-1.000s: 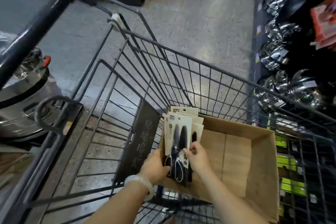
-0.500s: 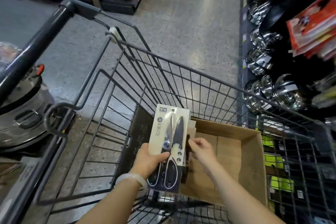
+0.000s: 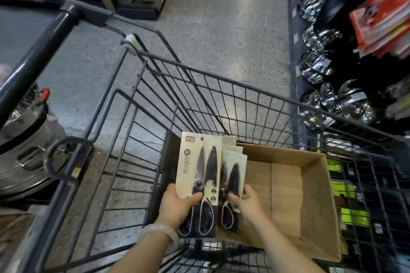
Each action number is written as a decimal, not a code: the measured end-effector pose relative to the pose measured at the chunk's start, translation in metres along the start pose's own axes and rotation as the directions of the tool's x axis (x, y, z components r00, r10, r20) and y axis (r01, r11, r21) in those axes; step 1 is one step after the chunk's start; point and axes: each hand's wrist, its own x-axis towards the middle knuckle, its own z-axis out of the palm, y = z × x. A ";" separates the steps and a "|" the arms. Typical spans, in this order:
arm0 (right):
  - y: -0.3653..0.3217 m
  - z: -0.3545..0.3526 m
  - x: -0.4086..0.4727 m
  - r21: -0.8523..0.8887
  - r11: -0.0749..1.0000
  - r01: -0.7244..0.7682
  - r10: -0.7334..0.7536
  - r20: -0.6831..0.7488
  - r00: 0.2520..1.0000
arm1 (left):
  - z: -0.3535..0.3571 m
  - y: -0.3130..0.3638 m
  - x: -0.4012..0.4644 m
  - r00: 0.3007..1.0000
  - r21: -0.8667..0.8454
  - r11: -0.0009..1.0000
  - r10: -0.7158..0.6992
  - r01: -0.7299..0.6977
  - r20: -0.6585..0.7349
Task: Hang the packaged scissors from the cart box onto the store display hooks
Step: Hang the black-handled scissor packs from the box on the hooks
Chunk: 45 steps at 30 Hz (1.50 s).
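Newly lifted: scissors pack [image 3: 200,175], label "房强力剪", left hand [image 3: 177,206].

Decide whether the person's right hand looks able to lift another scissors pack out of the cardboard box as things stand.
Probably yes. The right hand already grips the next scissors pack in the open-topped cardboard box, and nothing lies over it; the left hand holds its own pack off to the side.

A dark wire cart [image 3: 233,104] stands on the speckled grey floor [image 3: 221,29], an open cardboard box [image 3: 315,195] in its right end.
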 end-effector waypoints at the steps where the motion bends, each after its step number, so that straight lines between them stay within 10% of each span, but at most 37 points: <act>1: -0.004 -0.012 -0.009 0.026 1.000 0.003 -0.003 0.001 1.000 | 0.000 0.006 -0.002 1.000 -0.001 1.000 0.011 -0.011 0.025; 8: -0.020 -0.093 -0.076 0.343 0.926 0.157 -0.088 -0.209 0.974 | 0.037 0.065 -0.042 0.944 -0.052 0.990 0.142 -0.132 0.296; 20: 0.041 -0.211 -0.267 0.422 0.750 0.509 -0.083 -0.704 0.705 | 0.149 0.089 -0.216 0.596 0.086 0.864 0.266 -0.496 0.757; 34: 0.360 -0.172 -0.556 0.514 0.637 0.575 0.344 -0.857 0.384 | 0.198 -0.159 -0.481 0.197 0.154 0.565 0.016 -0.811 0.980; 45: 0.447 -0.110 -0.718 0.449 0.488 0.749 0.566 -0.816 0.120 | 0.174 -0.269 -0.621 -0.083 -0.017 0.486 -0.115 -0.874 0.990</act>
